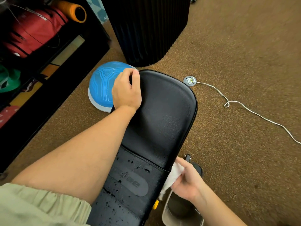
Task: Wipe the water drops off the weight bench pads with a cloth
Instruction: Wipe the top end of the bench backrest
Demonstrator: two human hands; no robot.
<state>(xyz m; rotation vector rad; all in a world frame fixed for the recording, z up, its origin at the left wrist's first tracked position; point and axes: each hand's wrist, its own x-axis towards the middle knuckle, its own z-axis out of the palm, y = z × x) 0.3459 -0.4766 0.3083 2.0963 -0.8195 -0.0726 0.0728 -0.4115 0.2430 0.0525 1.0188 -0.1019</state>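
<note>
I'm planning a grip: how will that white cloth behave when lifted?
Likely floppy: the white cloth bunches and droops below the right hand pinching it. Probably light, since fingers alone hold it. Water drops on the bench pad could make it cling.

A gym or fitness room: a padded weight bench (162, 111), a blue balance dome (101, 85), rolled mats (73, 11) on black shelving (53, 51), brown carpet (236, 46).

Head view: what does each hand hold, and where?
Right hand: white cloth, by its upper part. Left hand: back pad, by its top edge.
</note>
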